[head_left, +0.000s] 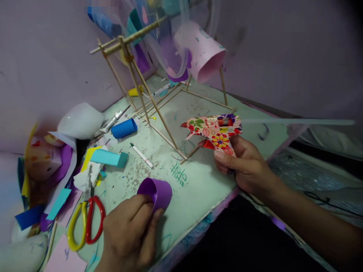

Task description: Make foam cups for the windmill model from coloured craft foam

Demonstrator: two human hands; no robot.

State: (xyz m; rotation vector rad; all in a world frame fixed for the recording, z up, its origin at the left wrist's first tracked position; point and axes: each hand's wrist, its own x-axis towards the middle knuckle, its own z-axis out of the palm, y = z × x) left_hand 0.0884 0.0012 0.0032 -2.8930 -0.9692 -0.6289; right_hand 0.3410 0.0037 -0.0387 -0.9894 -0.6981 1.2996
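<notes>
Between the thumb and fingers of my left hand [133,226] is a rolled purple paper tube [163,192], its open end facing up and left. My right hand [244,162] is wrapped around the handle of a flower-patterned glue gun [215,130]. The gun's red nozzle points left, above the table, and a long pale glue stick [297,121] sticks out of its back. Behind the gun stands a frame of thin wooden sticks [144,90]. A pink paper cup shape [205,53] and a clear plastic piece hang at its top.
Scissors [86,223] with one yellow and one red handle lie left of my left hand. A blue paper roll [124,129], a marker [141,155], a folded turquoise paper strip [109,158] and paper scraps lie on the pale green table [195,204]. Walls stand behind.
</notes>
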